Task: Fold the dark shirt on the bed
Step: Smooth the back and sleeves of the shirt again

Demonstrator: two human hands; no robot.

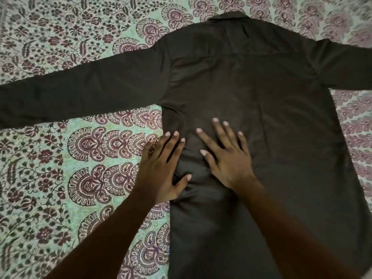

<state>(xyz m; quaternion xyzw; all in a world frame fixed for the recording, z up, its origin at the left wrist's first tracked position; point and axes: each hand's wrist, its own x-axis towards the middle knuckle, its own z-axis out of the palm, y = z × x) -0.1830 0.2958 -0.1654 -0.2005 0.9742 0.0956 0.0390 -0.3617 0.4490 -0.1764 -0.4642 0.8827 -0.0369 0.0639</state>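
Observation:
The dark shirt (pixel 261 109) lies spread flat on the bed, back side up, collar at the far end and both long sleeves stretched out to the left and right. My left hand (pixel 161 170) rests palm down on the shirt's left side edge, fingers apart, partly on the bedsheet. My right hand (pixel 225 156) lies flat on the shirt's lower back just right of it, fingers spread. Neither hand grips the cloth. The fabric bunches slightly between the two hands.
The bed is covered by a green and maroon patterned sheet (pixel 60 178) that shows on every side of the shirt. The left sleeve (pixel 80 91) runs out to the frame's left edge, and the right sleeve (pixel 350 67) passes the right edge.

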